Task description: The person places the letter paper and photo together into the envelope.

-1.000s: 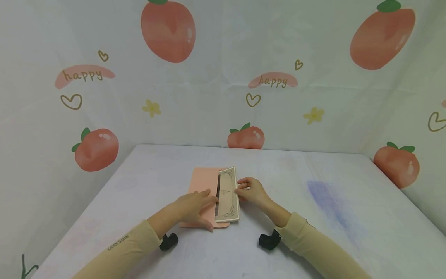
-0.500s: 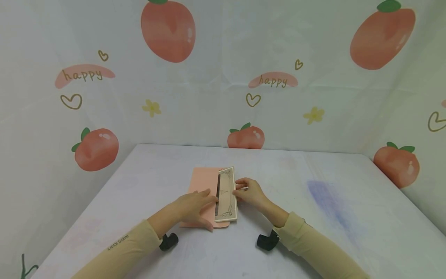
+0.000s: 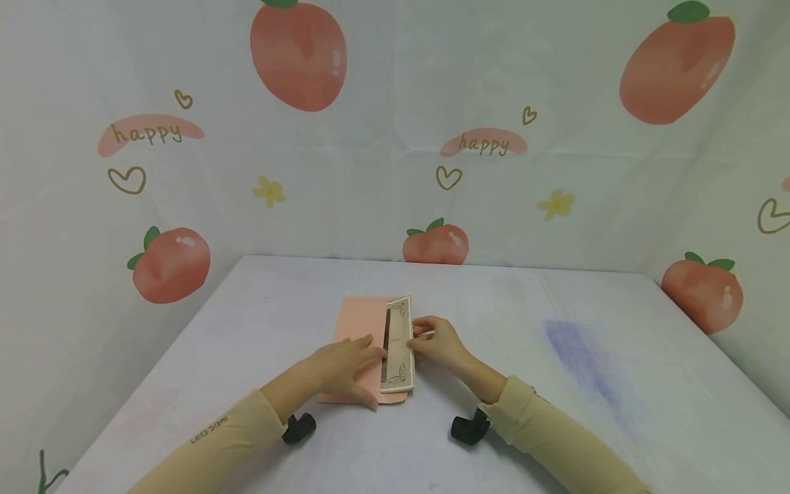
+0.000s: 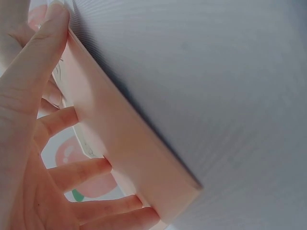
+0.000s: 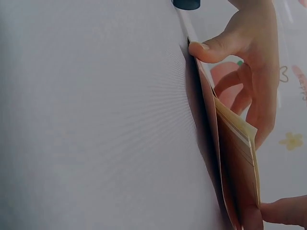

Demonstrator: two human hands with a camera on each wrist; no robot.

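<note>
A pink envelope (image 3: 361, 317) lies on the table, its opening facing right. Out of it sticks a thin stack of cream printed cards (image 3: 398, 346) with scrollwork corners, a dark strip showing beside the envelope's edge. My left hand (image 3: 347, 367) rests on the envelope with spread, fairly straight fingers; in the left wrist view its fingertips touch the pink paper (image 4: 120, 124). My right hand (image 3: 441, 341) pinches the outer long edge of the stack between thumb and fingers. Several layers of cards (image 5: 238, 136) show edge-on in the right wrist view, their inner part hidden inside the envelope.
A white cloth covers the table (image 3: 512, 295), with a purple stain (image 3: 580, 363) at the right. Behind it hangs a backdrop (image 3: 370, 192) printed with peaches. A black wrist mount (image 3: 471, 429) sits under the right wrist, another (image 3: 299, 429) under the left.
My right hand has moved left and pushed the card stack further into the envelope, so a narrower part shows. The left hand and the envelope have stayed in place.
</note>
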